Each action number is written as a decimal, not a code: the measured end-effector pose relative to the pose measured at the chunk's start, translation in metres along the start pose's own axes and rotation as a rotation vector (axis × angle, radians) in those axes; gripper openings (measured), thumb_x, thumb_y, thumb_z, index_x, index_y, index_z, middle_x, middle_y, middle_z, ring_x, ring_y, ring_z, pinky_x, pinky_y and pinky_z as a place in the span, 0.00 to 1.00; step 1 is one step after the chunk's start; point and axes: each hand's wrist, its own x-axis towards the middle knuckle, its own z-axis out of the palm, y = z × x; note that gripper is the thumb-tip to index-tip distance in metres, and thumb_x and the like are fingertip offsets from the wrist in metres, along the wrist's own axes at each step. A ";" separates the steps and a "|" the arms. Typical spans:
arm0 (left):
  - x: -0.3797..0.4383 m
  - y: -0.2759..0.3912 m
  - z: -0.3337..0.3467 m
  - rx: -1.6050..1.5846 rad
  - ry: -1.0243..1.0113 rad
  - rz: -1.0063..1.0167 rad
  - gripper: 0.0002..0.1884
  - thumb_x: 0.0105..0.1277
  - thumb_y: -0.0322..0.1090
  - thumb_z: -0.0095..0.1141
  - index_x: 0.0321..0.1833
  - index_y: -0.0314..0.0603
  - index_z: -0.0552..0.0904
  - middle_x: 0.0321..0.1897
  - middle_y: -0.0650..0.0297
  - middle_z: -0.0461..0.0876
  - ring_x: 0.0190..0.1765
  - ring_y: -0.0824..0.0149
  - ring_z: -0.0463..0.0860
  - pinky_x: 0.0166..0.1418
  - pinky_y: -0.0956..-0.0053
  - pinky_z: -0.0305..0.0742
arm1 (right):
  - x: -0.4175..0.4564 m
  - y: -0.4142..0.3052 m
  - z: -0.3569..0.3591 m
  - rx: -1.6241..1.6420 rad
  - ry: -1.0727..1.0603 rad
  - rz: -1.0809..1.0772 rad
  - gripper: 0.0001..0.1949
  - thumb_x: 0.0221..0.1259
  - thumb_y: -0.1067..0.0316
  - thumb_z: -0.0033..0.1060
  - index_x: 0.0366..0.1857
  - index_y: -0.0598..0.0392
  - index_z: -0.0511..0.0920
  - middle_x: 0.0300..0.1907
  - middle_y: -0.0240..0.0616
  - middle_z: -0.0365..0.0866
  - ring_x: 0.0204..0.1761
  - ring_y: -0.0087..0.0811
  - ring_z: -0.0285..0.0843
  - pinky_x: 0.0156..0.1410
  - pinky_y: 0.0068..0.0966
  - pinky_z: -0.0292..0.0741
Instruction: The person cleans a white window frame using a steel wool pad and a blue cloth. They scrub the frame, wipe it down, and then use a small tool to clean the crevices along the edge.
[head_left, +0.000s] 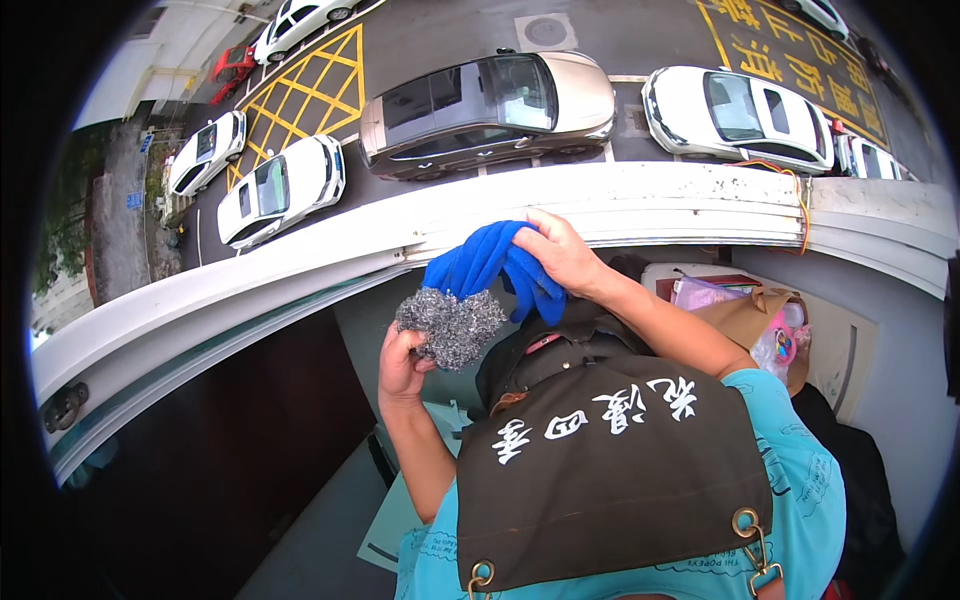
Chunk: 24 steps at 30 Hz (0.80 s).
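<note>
My left hand (401, 366) grips a grey steel wool scourer (454, 326) by its lower left side. In my right hand (559, 251) is a bunched blue cloth (476, 259), pinched between thumb and fingers. The cloth's left part touches the top of the scourer, and its loose end hangs down on the right. Both hands are raised in front of my brown apron (615, 480), close to the white window sill (495, 199). The far side of the scourer is hidden.
Below and outside the window, parked cars line the lane, among them a brown and gold car (487, 112). A sliding window track (247, 319) runs along the sill's left part. An orange wire (805, 210) loops over the sill. Bags (772, 330) stand indoors at the right.
</note>
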 end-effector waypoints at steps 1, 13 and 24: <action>0.000 -0.003 -0.014 0.003 0.030 -0.002 0.16 0.58 0.28 0.49 0.49 0.32 0.76 0.28 0.63 0.77 0.18 0.77 0.65 0.19 0.82 0.56 | -0.001 -0.020 0.003 0.115 0.017 0.035 0.11 0.72 0.61 0.55 0.44 0.59 0.79 0.35 0.29 0.80 0.34 0.16 0.75 0.39 0.18 0.75; 0.003 -0.011 -0.043 0.024 0.081 -0.032 0.22 0.55 0.28 0.49 0.54 0.28 0.76 0.34 0.59 0.80 0.19 0.76 0.67 0.18 0.83 0.57 | 0.068 0.089 0.059 -1.413 -0.095 -0.793 0.15 0.57 0.60 0.65 0.46 0.51 0.79 0.63 0.49 0.71 0.66 0.40 0.68 0.71 0.46 0.62; 0.070 0.002 0.008 0.147 -0.148 -0.074 0.19 0.61 0.33 0.49 0.52 0.28 0.74 0.22 0.62 0.75 0.13 0.75 0.64 0.15 0.81 0.55 | 0.010 0.056 -0.037 -1.526 0.012 -0.872 0.10 0.58 0.57 0.65 0.33 0.51 0.79 0.58 0.43 0.77 0.63 0.43 0.72 0.70 0.44 0.67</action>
